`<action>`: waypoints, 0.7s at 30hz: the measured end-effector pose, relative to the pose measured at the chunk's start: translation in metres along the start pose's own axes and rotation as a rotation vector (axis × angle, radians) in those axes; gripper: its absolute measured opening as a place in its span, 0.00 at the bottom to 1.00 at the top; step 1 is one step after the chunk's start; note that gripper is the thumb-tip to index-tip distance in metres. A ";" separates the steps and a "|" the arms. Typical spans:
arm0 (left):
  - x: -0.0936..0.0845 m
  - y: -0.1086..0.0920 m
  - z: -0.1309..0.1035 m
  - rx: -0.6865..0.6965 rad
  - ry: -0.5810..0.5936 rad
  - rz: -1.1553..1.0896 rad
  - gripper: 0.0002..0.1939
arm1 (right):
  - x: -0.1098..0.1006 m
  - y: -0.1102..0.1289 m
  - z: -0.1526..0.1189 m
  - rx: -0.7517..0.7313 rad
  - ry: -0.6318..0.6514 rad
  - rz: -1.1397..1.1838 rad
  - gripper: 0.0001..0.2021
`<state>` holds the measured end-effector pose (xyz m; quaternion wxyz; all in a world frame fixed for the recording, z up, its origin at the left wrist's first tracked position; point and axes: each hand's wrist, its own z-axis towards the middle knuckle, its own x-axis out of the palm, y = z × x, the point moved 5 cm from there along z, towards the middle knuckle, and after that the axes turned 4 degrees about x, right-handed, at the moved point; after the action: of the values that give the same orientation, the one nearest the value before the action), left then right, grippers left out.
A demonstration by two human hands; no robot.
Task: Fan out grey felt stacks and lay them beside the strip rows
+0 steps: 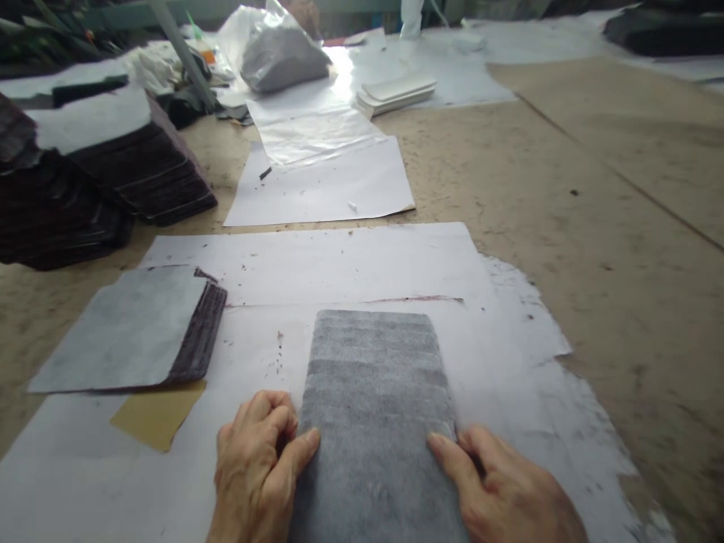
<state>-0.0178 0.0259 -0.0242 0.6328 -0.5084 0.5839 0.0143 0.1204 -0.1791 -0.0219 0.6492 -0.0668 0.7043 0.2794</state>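
A grey felt-like fabric piece (376, 400) with faint crosswise bands lies lengthwise in front of me, its near end running out of view. My left hand (257, 460) grips its left edge, thumb on top and fingers curled at the side. On the opposite edge, my right hand (501, 483) pinches the fabric in the same way, level with the left. The fingertips under the edges are hidden. Left of my hands sits a stack of fabric pieces (121, 328), pale grey on top with dark purplish layers at its side.
White paper sheets (351, 264) cover the tabletop (593, 196) under the work. A tan scrap (161, 415) pokes out below the small stack. Tall dark fabric stacks (152, 170) stand at the left. Further back are a plastic bag (277, 53) and white pads (396, 94).
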 end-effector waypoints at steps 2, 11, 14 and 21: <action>0.002 0.002 -0.002 0.021 -0.010 0.031 0.17 | -0.004 0.007 -0.002 0.006 -0.054 -0.049 0.21; 0.001 -0.004 -0.015 0.117 -0.282 0.165 0.13 | -0.012 0.010 -0.006 -0.013 -0.209 -0.143 0.18; 0.001 -0.003 -0.016 0.153 -0.309 0.205 0.17 | -0.014 0.005 -0.007 0.026 -0.230 -0.142 0.19; -0.011 -0.017 -0.017 0.358 -0.372 0.291 0.22 | -0.038 0.008 0.005 -0.185 -0.376 -0.010 0.15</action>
<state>-0.0233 0.0125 -0.0019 0.7998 -0.2882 0.5180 0.0945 0.1266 -0.1800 0.0164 0.7615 -0.0763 0.5418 0.3475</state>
